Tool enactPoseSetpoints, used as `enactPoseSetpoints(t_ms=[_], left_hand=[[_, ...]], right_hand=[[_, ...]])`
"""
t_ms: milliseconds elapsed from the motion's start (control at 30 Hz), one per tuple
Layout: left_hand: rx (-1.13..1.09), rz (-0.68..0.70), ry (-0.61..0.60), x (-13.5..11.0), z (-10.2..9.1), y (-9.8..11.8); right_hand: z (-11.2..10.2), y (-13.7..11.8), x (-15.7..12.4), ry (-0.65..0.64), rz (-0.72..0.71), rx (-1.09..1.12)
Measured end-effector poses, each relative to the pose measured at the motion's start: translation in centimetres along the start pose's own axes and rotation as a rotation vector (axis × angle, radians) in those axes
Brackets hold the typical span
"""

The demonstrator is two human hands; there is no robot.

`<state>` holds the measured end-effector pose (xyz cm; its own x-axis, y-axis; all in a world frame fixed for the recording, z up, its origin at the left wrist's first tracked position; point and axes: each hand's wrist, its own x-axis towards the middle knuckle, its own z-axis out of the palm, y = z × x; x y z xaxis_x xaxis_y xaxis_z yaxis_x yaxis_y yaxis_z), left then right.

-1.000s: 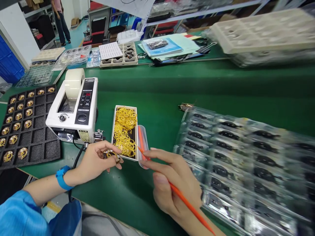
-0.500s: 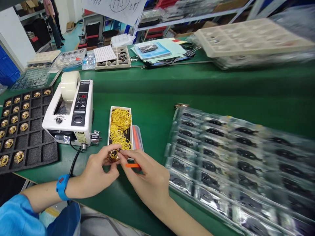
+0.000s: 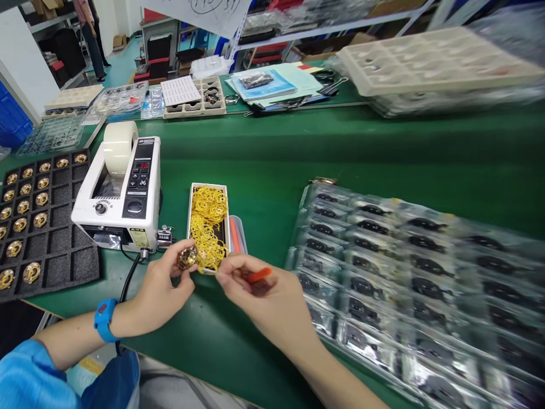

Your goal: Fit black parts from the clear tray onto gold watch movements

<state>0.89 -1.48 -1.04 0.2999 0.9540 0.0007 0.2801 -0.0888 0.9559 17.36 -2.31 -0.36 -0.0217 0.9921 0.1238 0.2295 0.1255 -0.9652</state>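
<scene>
Left hand (image 3: 164,284) pinches a round gold metal part (image 3: 187,257) above the green table (image 3: 272,165); right hand (image 3: 259,292) clamps an orange stick (image 3: 259,275); black foam tray (image 3: 63,250) remains partly filled

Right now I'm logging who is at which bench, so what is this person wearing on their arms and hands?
Both hands are bare, with no gloves or rings visible. The left hand has a bright blue wristband with a small red mark at the wrist, and a light blue sleeve pushed up the arm. The right hand and forearm show no sleeve or band.
</scene>
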Motion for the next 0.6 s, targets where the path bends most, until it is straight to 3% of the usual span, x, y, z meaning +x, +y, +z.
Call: enactPoseSetpoints(t_ms=[133, 300, 367, 500, 533, 600], left_hand=[[-0.102, -0.004, 0.045, 0.2, -0.3, -0.3], [-0.199, -0.023, 0.055, 0.2, -0.7, 0.0], [-0.235, -0.054, 0.071, 0.2, -0.9, 0.0], [-0.320, -0.101, 0.102, 0.3, -1.4, 0.2], [-0.339, -0.108, 0.104, 0.3, -1.6, 0.3], [-0.368, -0.116, 0.103, 0.3, -1.8, 0.4]], right_hand=[[-0.9, 1.4, 0.9, -0.003, 0.122, -0.176], [-1.2, 2.0, 0.9, -0.074, 0.076, -0.430], [-2.1, 1.7, 0.4, -0.042, 0.030, -0.472], [-7.3, 2.6, -0.2, 0.168, -0.132, -0.763], [-9.2, 3.3, -0.3, 0.185, -0.146, -0.866], [-12.9, 4.7, -0.4, 0.090, -0.114, -1.052]])
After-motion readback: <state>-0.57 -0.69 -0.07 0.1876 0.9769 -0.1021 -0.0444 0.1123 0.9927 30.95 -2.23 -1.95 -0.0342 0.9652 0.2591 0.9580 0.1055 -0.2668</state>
